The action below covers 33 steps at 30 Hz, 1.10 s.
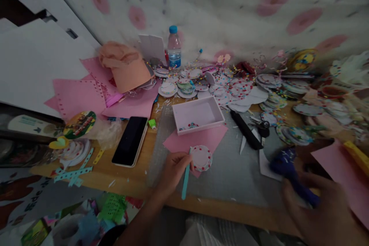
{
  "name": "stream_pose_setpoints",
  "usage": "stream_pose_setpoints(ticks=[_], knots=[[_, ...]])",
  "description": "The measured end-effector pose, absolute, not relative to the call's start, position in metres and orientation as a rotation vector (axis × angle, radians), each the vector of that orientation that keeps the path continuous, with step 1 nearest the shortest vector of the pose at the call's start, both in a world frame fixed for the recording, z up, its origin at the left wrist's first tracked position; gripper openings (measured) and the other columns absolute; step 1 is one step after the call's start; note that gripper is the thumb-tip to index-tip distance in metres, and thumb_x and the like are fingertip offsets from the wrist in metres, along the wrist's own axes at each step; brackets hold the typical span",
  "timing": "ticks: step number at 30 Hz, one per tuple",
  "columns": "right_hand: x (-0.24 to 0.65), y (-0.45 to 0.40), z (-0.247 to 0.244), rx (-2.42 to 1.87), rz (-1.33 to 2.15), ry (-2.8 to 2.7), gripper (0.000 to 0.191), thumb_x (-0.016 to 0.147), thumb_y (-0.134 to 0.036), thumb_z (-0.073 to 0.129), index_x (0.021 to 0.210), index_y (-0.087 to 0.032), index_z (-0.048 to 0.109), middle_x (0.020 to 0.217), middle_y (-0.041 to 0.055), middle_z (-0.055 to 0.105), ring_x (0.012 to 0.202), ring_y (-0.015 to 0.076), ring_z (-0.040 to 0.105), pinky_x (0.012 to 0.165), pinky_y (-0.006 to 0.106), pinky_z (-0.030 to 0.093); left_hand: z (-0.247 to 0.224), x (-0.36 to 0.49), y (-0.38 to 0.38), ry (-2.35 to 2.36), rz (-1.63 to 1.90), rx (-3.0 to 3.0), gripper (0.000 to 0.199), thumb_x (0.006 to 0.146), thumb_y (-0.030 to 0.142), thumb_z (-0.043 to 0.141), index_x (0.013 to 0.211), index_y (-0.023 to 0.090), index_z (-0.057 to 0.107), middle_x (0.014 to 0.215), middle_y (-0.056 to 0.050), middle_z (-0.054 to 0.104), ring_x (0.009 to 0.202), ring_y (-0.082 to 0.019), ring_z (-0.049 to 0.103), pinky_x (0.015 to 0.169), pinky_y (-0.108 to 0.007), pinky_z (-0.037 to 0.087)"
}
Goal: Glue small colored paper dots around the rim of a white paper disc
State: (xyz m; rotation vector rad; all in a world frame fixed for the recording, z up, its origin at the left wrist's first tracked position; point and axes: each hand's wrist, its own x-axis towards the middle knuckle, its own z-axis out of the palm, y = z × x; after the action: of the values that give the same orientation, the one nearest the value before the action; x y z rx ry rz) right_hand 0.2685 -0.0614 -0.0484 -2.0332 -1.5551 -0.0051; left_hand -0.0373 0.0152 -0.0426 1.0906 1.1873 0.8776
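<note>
My left hand pinches a small round white paper disc with a red-and-green patterned rim. A turquoise paper strip hangs down from the disc's left edge, by my fingertips. Over at the right, my right hand is curled around a blue glue gun, both blurred. Beneath the disc lies a pink paper sheet on a grey cutting mat. Just behind it stands an open white box with a few small patterned pieces inside.
A phone lies left of the mat. On the right are a black-handled cutter and keys. Many decorated discs crowd the back, near a water bottle. Pink sheets are stacked left.
</note>
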Motion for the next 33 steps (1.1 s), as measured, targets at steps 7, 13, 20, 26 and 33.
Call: stream_pose_setpoints(ticks=[7,13,20,26,33], knots=[[0.145,-0.031,-0.032,-1.063,0.278,-2.208,0.008,0.078,-0.017,0.055,0.077,-0.022,0.049,0.073,0.0025,0.058,0.068,0.0182,0.053,0.06,0.031,0.042,-0.015,-0.005,0.003,1.334,0.909,1.026,0.033,0.074,0.034,0.054,0.047,0.016,0.053,0.045,0.003,0.039,0.047,-0.01,0.037,0.047,-0.024,0.027],[0.131,0.005,-0.03,-0.78,0.199,-2.241,0.03,0.085,-0.003,0.036,0.064,-0.021,0.048,0.058,0.0008,0.048,0.059,0.0168,0.041,0.057,0.03,0.035,-0.005,0.001,0.002,1.472,0.953,1.163,0.042,0.079,0.036,0.053,0.045,0.017,0.037,0.046,0.005,0.031,0.048,-0.009,0.032,0.047,-0.024,0.024],[0.132,0.018,-0.056,-0.859,0.717,-1.456,0.018,0.09,-0.01,0.042,0.08,-0.025,0.037,0.064,-0.0054,0.036,0.052,0.012,0.035,0.051,0.026,0.028,-0.022,-0.013,0.002,1.558,1.075,1.234,0.038,0.09,0.036,0.045,0.062,0.015,0.06,0.053,0.001,0.051,0.054,-0.012,0.048,0.054,-0.022,0.035],[0.137,0.02,-0.053,-0.9,1.156,-1.123,0.02,0.093,-0.021,0.045,0.08,-0.025,0.03,0.065,-0.0059,0.032,0.057,0.0125,0.031,0.053,0.025,0.028,-0.065,-0.035,-0.003,1.65,1.091,1.407,0.032,0.088,0.031,0.051,0.06,0.016,0.052,0.056,0.004,0.042,0.054,-0.01,0.039,0.052,-0.021,0.031],[0.133,0.017,-0.052,-0.858,1.212,-1.233,0.021,0.094,-0.023,0.043,0.078,-0.025,0.031,0.067,-0.0052,0.032,0.057,0.0123,0.03,0.052,0.025,0.027,-0.07,-0.029,-0.004,1.609,1.042,1.598,0.015,0.083,0.026,0.06,0.075,0.014,0.065,0.059,0.003,0.05,0.053,-0.009,0.043,0.052,-0.02,0.034]])
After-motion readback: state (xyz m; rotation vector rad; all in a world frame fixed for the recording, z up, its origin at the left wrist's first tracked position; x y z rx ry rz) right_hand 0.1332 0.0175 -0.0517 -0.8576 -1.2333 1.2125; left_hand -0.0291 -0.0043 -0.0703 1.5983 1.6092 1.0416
